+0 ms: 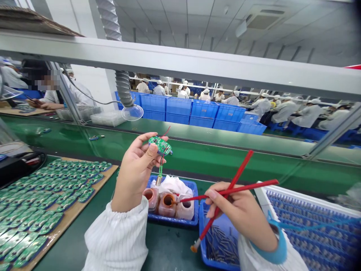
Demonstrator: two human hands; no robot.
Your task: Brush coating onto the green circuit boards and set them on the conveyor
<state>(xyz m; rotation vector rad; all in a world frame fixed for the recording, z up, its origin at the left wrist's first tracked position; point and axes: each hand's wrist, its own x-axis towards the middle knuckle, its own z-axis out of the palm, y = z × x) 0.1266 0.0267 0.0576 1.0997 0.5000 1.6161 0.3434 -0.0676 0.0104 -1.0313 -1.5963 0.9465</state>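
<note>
My left hand pinches a small green circuit board between thumb and fingers. Red and green wires run from the board, and a small metal cylinder hangs below on the green ones. Two red-handled brushes cross in the fingers of my right hand. One brush points left, its tip at the mouth of the middle jar. The other slants down, its stained bristles above the table. Three stained jars stand side by side in a blue tray, with a white cloth behind them.
Rows of green boards lie on a brown sheet at left. A blue bin holds metal pins; a white-edged tray of blue racks stands right. A suction hose hangs above the green conveyor. Co-workers sit beyond blue crates.
</note>
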